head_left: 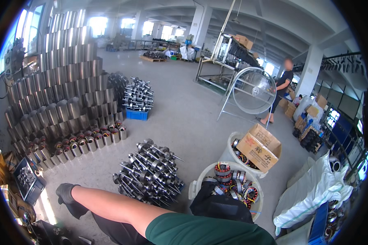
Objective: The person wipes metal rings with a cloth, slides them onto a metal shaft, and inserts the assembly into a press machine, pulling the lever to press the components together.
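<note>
My left hand [68, 198], in a dark grey glove, reaches out to the left at the end of a bare forearm and green sleeve. Its fingers are too foreshortened to tell whether they hold anything. Nearest to it is a dark blue bin [32, 188] of small metal parts. To its right, a heap of metal rotors with shafts [149, 173] rises from the floor. A pale tub [194, 185] of wound copper stators [237, 185] stands further right, partly covered by dark cloth [221, 202]. My right hand is out of view.
Stacked steel cylinders [57, 87] fill the left side, with wire-filled ones [90, 143] in front. Another rotor pile [138, 96] sits on a blue crate [136, 114]. A cardboard box [259, 147] tops a second tub. White sacks [310, 188] lie right; a person [284, 83] stands by a large fan [254, 90].
</note>
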